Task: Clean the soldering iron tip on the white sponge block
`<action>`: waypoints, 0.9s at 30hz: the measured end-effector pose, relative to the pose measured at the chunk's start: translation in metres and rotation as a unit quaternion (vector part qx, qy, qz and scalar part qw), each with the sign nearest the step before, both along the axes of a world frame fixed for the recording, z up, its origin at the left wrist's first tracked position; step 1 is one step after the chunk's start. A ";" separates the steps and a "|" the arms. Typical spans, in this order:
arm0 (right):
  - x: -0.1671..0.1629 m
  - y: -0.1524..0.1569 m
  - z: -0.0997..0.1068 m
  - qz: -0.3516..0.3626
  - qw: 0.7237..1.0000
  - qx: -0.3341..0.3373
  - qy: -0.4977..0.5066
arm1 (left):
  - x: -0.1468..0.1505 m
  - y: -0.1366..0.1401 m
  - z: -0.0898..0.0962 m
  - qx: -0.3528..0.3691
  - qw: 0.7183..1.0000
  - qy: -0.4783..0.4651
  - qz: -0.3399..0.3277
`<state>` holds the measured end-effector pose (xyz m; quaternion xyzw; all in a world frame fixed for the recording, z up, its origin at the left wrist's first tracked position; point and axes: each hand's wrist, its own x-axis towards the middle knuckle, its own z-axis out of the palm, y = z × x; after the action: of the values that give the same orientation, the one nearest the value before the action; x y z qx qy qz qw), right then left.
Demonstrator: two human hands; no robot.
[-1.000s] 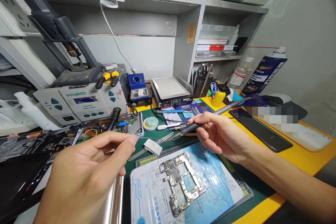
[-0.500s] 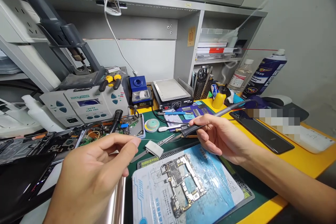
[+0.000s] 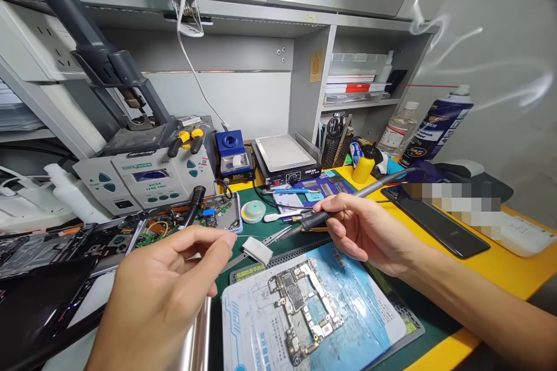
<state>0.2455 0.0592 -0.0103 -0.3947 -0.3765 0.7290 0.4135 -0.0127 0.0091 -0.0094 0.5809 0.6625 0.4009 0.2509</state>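
Note:
My right hand [image 3: 361, 229] grips a soldering iron [image 3: 343, 204] by its black handle, tip pointing left toward a thin solder wire [image 3: 255, 236]. My left hand [image 3: 169, 290] pinches that wire between thumb and forefinger, holding it out to the right. Thin smoke drifts up at the right. Below both hands a bare phone circuit board [image 3: 302, 304] lies on a blue printed mat [image 3: 348, 295]. A small white pad [image 3: 257, 250] and metal tweezers [image 3: 261, 242] lie just beyond the wire.
A grey soldering station [image 3: 148, 177], a blue tip-cleaner box [image 3: 230, 151] and a hot plate [image 3: 282, 156] stand at the back. Opened phones [image 3: 191, 217] lie at left. A black phone [image 3: 435, 217], spray can [image 3: 435, 124], bottle [image 3: 398, 124] and yellow bottle [image 3: 362, 167] stand at right.
The view has tilted slightly, so everything sits a little lower. The iron tip has stayed near the wire, and smoke wisps have grown at the upper right.

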 end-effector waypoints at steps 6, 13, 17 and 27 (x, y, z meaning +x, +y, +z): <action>0.000 -0.001 0.000 -0.005 1.000 -0.002 0.000 | -0.002 -0.001 -0.003 -0.005 1.000 -0.010 -0.026; 0.001 0.000 -0.002 -0.008 1.000 -0.003 0.001 | 0.003 -0.005 0.002 -0.041 0.998 -0.040 -0.031; 0.000 0.000 -0.002 -0.009 1.000 -0.003 0.001 | 0.004 -0.005 0.003 -0.046 0.997 -0.048 -0.028; 0.000 0.001 -0.002 -0.007 1.000 -0.004 0.006 | 0.004 -0.008 -0.001 -0.067 0.995 -0.077 -0.023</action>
<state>0.2452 0.0600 -0.0127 -0.3947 -0.3684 0.7298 0.4194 -0.0091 0.0015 -0.0099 0.5453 0.6531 0.3933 0.3485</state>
